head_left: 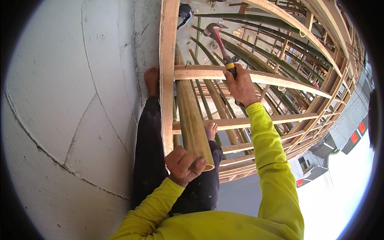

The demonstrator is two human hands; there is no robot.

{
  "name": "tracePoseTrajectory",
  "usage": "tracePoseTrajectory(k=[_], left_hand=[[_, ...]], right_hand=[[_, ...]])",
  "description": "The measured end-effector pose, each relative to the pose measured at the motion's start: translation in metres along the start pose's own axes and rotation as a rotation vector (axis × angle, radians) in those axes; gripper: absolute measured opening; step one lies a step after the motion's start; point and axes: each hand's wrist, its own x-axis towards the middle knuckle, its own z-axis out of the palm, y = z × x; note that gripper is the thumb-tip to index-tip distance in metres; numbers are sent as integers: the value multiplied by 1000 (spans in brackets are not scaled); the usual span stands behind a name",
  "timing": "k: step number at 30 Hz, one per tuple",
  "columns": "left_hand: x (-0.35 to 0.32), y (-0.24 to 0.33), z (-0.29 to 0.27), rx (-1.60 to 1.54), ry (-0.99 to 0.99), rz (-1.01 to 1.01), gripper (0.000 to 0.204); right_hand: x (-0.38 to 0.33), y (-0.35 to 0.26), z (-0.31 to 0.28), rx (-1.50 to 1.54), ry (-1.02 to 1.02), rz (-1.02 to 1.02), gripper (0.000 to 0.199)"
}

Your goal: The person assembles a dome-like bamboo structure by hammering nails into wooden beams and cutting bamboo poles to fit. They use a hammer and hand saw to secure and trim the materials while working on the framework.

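My right hand (241, 86) is wrapped round the black and yellow grip of a claw hammer (219, 42). The hammer's red shaft points away from me, its metal head above the far side of a wooden crosspiece (264, 77). A small nail (186, 63) stands up from that crosspiece near its left end. My left hand (184, 165) is closed, at the near end of a thick bamboo pole (192, 120). What its curled fingers hold, if anything, is hidden. The pole's hollow end faces me, and its far part passes under the crosspiece.
A concrete wall (60, 100) fills the left side, with a long wooden beam (168, 44) beside it. Wooden slats (236, 123) and bamboo poles (256, 60) form an open frame, with a floor far below. My bare feet (152, 80) rest among the timbers. Buildings (312, 164) stand at the right.
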Motion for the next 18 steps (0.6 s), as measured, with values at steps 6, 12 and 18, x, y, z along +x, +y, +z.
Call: tracePoseTrajectory(k=[6, 12, 18], left_hand=[[2, 7, -10, -36, -57, 6, 18], [6, -1, -1, -17, -17, 20, 16], [3, 0, -6, -5, -55, 35, 18]], right_hand=[[25, -67, 24, 892, 646, -66, 23], [8, -12, 9, 6, -69, 28, 40], [21, -63, 31, 970, 691, -128, 24]])
